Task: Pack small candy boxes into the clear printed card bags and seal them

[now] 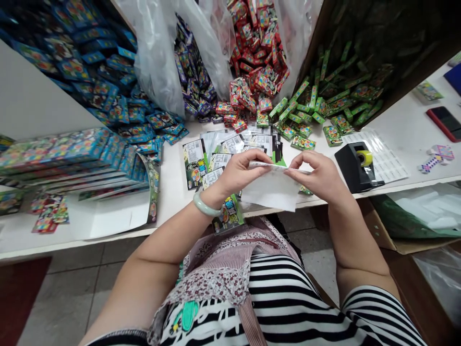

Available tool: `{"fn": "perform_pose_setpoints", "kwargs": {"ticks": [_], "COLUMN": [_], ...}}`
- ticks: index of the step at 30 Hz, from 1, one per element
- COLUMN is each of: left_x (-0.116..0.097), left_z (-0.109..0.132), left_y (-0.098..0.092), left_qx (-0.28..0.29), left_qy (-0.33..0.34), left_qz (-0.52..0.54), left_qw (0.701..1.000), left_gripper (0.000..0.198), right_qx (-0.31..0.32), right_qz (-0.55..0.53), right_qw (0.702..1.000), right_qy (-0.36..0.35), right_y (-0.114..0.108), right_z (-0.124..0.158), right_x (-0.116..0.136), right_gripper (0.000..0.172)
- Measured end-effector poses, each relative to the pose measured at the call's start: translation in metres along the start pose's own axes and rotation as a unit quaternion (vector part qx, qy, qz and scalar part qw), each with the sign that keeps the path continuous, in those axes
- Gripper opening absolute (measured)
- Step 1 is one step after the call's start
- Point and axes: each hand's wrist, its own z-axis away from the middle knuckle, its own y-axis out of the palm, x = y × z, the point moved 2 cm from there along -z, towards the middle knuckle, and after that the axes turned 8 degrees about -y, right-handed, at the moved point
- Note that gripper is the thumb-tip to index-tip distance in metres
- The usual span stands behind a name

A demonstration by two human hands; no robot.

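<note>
My left hand [239, 174] and my right hand [317, 177] both pinch the top edge of a white flat pouch [272, 188], held above the front edge of the white table [173, 187]. The fingers of both hands are closed on it. A pale green bangle [206, 206] circles my left wrist. Under and behind my hands lie several printed flat pouches [230, 146] spread on the table. Behind them are heaps of small boxes: blue [108, 96], purple [190, 77], red [257, 62] and green [317, 105].
A black tape dispenser [355, 166] stands right of my hands beside a label sheet [385, 158]. A red phone [444, 122] lies far right. Stacked printed packs [61, 156] fill the left. A cardboard box [396, 230] with bags sits below the table, right.
</note>
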Motion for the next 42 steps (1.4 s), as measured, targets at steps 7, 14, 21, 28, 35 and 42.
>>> {"fn": "perform_pose_setpoints", "kwargs": {"ticks": [7,14,21,28,35,42], "left_x": [0.01,0.013,0.015,0.015,0.013,0.016], "left_z": [-0.001,-0.004,-0.003,-0.003,-0.003,-0.003], "left_y": [-0.001,0.002,0.0,0.002,0.004,0.004], "left_qx": [-0.008,0.007,-0.023,0.003,0.019,0.03], "left_qy": [-0.07,-0.078,-0.085,-0.063,-0.06,-0.044], "left_qz": [0.079,0.11,0.052,0.059,0.067,0.062], "left_qw": [0.994,0.991,0.995,0.996,0.996,0.997], "left_gripper": [0.022,0.013,0.02,0.014,0.008,0.007], "right_qx": [0.011,-0.004,0.012,0.047,0.021,0.008], "right_qz": [-0.037,-0.04,-0.042,-0.04,-0.07,-0.066], "right_qw": [0.999,0.999,0.999,0.998,0.996,0.997], "right_qy": [0.006,0.013,0.023,0.007,0.042,0.036], "right_y": [0.0,0.004,0.004,0.005,0.012,0.014], "right_z": [0.001,0.003,0.003,-0.002,-0.006,-0.004], "right_x": [0.0,-0.005,-0.002,-0.001,-0.003,-0.005], "right_gripper": [0.028,0.026,0.027,0.016,0.012,0.006]}}
